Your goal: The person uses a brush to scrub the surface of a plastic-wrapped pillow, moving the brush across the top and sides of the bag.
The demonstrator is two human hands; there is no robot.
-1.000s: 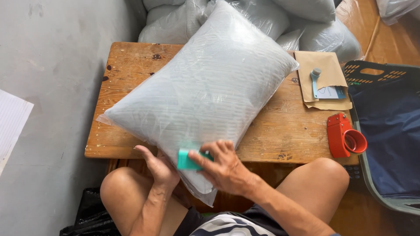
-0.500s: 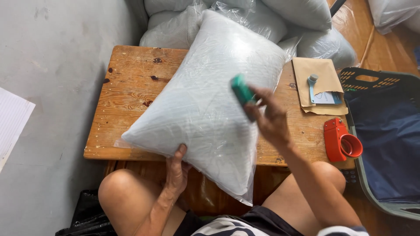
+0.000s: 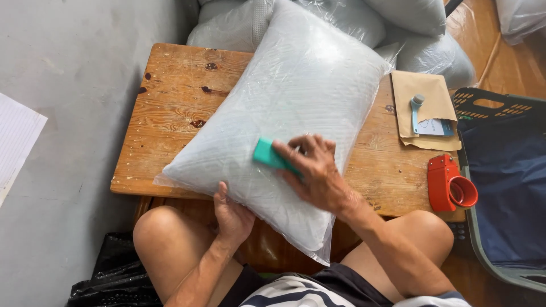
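1. A person is sitting at a low wooden surface [image 3: 170, 125], looking down at bare knees and both hands.
2. A large pillow sealed in clear plastic [image 3: 290, 113] is lying diagonally across the surface, its near corner hanging over the front edge toward the person's lap.
3. The right hand [image 3: 315, 170] is resting on top of the pillow with its fingers curled around a small teal block [image 3: 270, 154], pinching it against the plastic.
4. The left hand [image 3: 232, 213] is gripping the pillow's lower edge from beneath, its thumb lying up against the plastic and its fingers hidden under the pillow, so how far they are closing cannot be told.
5. A red tape dispenser [image 3: 449, 185] is sitting at the right front corner of the surface, well apart from the pillow.
6. A brown envelope [image 3: 424, 94] is lying farther back on the right, just beside the pillow's edge, with a small light-blue tool and a card on top of it.
7. More plastic-wrapped pillows [image 3: 409, 34] are piling up behind the surface.
8. A dark plastic basket [image 3: 500, 108] holding navy cloth is standing to the right, and a black bag [image 3: 114, 273] is lying on the floor by the left knee.
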